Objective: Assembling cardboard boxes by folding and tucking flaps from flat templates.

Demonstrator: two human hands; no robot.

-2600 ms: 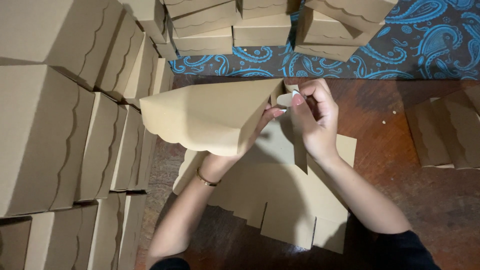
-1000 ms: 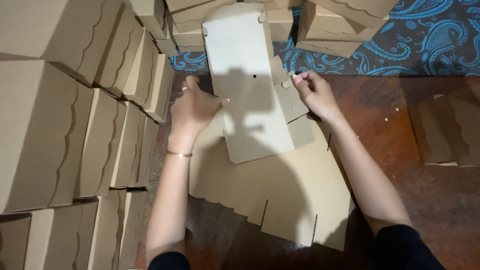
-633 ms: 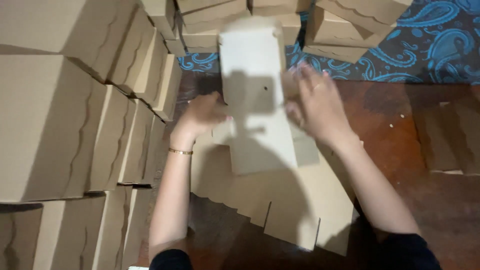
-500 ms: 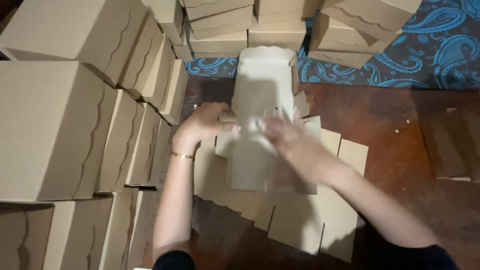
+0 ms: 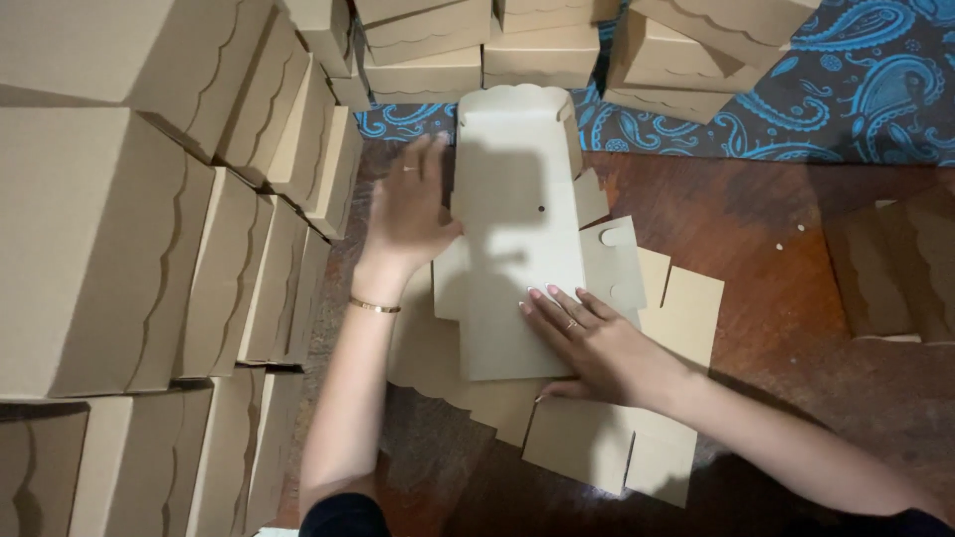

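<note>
Nearest: 2 forearms reach in from the bottom edge, dark sleeves at the elbows. Right hand (image 5: 587, 338) lies palm-down, fingers spread flat, pressing the lower right part of a flat cardboard box blank (image 5: 517, 239). The blank lies unfolded, pale side up, on a stack of more flat blanks (image 5: 617, 447) on the dark wooden table (image 5: 786, 259). Left hand (image 5: 410, 209), open with fingers stretched, a thin bracelet (image 5: 375, 306) at the wrist, rests against the blank's left edge; neither hand grips anything. Left of the arms, rows of folded cardboard boxes (image 5: 119, 239) with wavy flaps stand packed together. Far edge: more folded boxes (image 5: 542, 55) stacked on a blue paisley cloth (image 5: 856, 89). Right edge: a few dim flat pieces (image 5: 895, 264).
</note>
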